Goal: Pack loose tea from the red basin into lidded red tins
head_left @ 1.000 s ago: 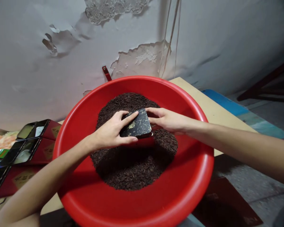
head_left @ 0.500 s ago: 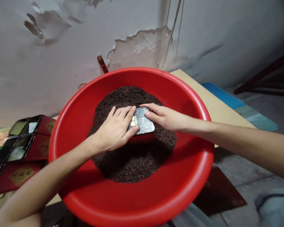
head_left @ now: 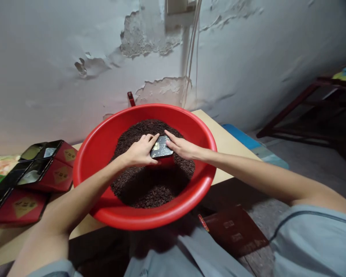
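A big red plastic basin on a light wooden table holds a heap of dark loose tea leaves. A small tin with a black, gold-flecked lid and red sides sits half sunk in the heap. My left hand lies over the lid's left side with its fingers pressed on top. My right hand presses on the lid's right edge with the fingers laid flat and close together.
Several open red tins with shiny insides lie on the table to the left. A dark red box lies on the floor below the basin. A peeling wall stands behind; a dark wooden frame is at right.
The view has pulled back and up, so the basin looks smaller and my lap shows. Both hands stay on the tin's lid, which now sits lower in the leaves.
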Action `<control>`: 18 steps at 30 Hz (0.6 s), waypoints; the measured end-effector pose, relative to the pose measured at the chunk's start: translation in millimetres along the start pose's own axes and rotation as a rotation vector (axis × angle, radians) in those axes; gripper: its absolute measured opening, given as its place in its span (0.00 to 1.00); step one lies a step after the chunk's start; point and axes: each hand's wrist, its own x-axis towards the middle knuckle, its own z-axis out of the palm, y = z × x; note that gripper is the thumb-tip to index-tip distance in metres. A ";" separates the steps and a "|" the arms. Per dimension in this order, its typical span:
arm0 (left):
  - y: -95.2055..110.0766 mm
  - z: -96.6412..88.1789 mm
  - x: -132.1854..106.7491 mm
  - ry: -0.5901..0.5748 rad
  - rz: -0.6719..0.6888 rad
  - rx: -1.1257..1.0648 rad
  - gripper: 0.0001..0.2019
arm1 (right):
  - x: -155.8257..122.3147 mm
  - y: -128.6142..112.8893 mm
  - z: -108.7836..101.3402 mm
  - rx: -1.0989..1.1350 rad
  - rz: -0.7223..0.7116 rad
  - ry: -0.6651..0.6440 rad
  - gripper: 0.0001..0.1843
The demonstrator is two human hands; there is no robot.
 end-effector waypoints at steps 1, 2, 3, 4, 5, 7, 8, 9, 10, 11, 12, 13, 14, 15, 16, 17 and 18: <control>2.3 -3.1 -3.9 0.022 0.005 -0.005 0.54 | -5.5 0.9 0.6 0.015 -0.059 -0.035 0.46; 4.5 -7.6 -8.2 0.048 0.012 -0.009 0.53 | -10.5 1.3 0.6 0.025 -0.132 -0.060 0.53; 7.1 -13.8 -12.9 0.080 0.025 -0.008 0.53 | -15.0 0.8 -0.2 0.022 -0.209 -0.072 0.59; 10.4 -21.9 -17.7 0.121 0.044 0.000 0.52 | -18.9 -0.9 -2.0 0.011 -0.284 -0.060 0.64; 14.6 -32.0 -22.3 0.173 0.075 0.015 0.51 | -22.5 -4.0 -5.2 -0.003 -0.350 -0.020 0.66; 26.6 -56.8 -29.7 0.308 0.174 0.049 0.49 | -30.7 -14.5 -16.1 -0.046 -0.443 0.107 0.61; 34.4 -70.3 -32.0 0.387 0.245 0.068 0.47 | -35.9 -21.1 -24.0 -0.077 -0.463 0.175 0.57; 43.4 -83.6 -33.2 0.462 0.315 0.088 0.47 | -42.3 -27.9 -33.2 -0.115 -0.462 0.239 0.53; 53.4 -96.1 -33.1 0.528 0.380 0.113 0.46 | -50.0 -34.4 -43.3 -0.161 -0.438 0.296 0.51; 64.4 -107.2 -32.0 0.593 0.441 0.140 0.46 | -59.0 -39.9 -54.0 -0.214 -0.393 0.350 0.51; 76.4 -116.6 -29.9 0.644 0.484 0.160 0.43 | -69.2 -44.3 -64.5 -0.266 -0.338 0.412 0.53; 89.1 -123.9 -26.6 0.688 0.523 0.180 0.40 | -80.5 -47.3 -74.7 -0.314 -0.283 0.486 0.55; 102.7 -129.2 -22.1 0.719 0.553 0.190 0.37 | -92.7 -49.0 -84.0 -0.357 -0.233 0.568 0.57; 116.9 -132.7 -16.0 0.735 0.573 0.195 0.34 | -105.5 -49.4 -92.5 -0.399 -0.186 0.652 0.59; 131.6 -134.3 -8.1 0.736 0.585 0.202 0.32 | -118.7 -48.6 -100.1 -0.438 -0.135 0.730 0.61; 146.7 -134.4 2.0 0.727 0.590 0.207 0.30 | -132.0 -46.6 -107.0 -0.475 -0.077 0.793 0.62; 161.9 -132.9 14.3 0.708 0.596 0.213 0.29 | -145.2 -43.4 -113.1 -0.505 -0.011 0.840 0.63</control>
